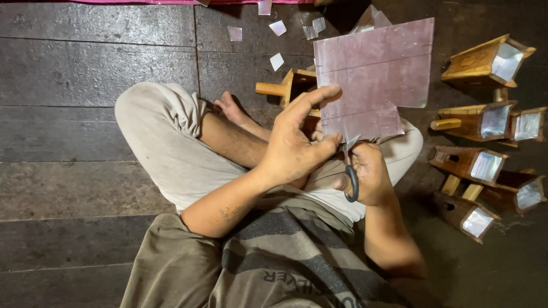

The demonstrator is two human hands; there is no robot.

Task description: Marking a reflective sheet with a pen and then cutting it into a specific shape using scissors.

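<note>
My left hand (297, 140) grips the lower left edge of a thin, shiny pinkish-grey sheet (374, 74) marked with scored lines. My right hand (368, 174) is closed on black-handled scissors (349, 171), whose blades meet the sheet's bottom edge. I sit cross-legged on the floor, with a bare foot (234, 111) in front of me. Behind my left hand, a small wooden box with a peg handle (285, 86) is partly hidden.
Several small wooden boxes with shiny panels (485, 122) lie in a cluster on the right. Small cut squares of the sheet (278, 27) are scattered on the dark plank floor (85, 68) at the top. A pink cloth edge (142, 1) runs along the top.
</note>
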